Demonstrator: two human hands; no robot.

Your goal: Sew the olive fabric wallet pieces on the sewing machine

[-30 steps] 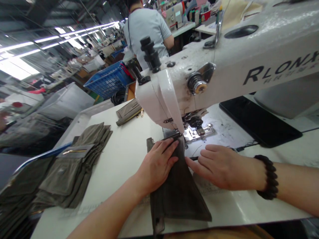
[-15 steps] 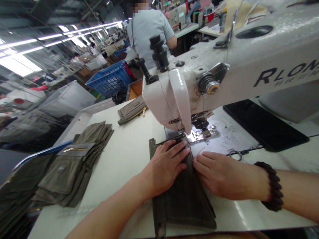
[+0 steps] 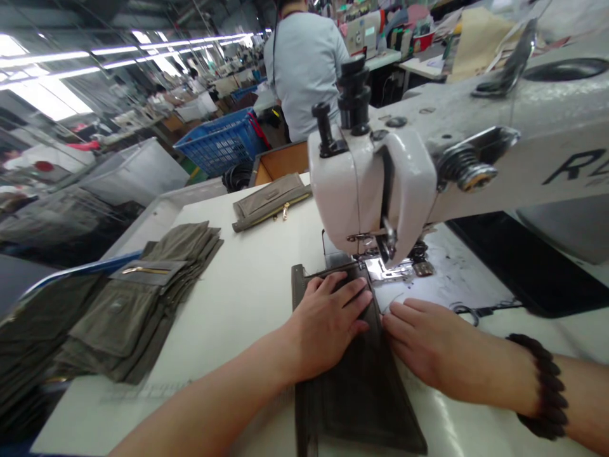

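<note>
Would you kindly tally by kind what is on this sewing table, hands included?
Hands: 2, left hand and right hand
Sewing machine: 1
Dark fabric piece: 1
Zipped pouch: 1
Stack of olive pieces: 1
Total: 6

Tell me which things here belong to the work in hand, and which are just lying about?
In use:
left hand, flat on the dark fabric piece
right hand, at its right edge
sewing machine, over the fabric's far end

Lying about:
stack of olive pieces
zipped pouch
blue basket
</note>
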